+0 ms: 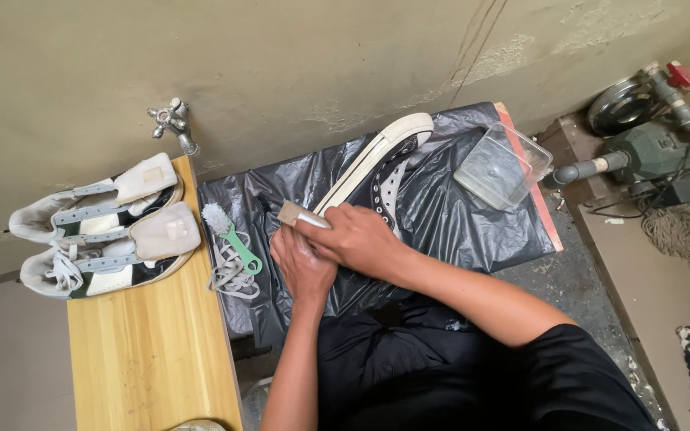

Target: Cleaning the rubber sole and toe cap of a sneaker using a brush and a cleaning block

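Black high-top canvas sneaker with white rubber sole [377, 172], lying at 12 o'clock on the black plastic-covered table [473, 231], steadied by the left hand [303, 267], its grip closed on the shoe, while the right hand [361, 239] clamps a pale-handled brush [295, 214] against it.

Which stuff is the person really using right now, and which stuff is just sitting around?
In use:
- black sneaker, steadied by the left hand
- small brush, held in the right hand
- black plastic sheet under the sneaker

Just lying about:
- pair of white shoes on the wooden bench
- green brush
- grey laces
- clear plastic tub
- tap
- mop
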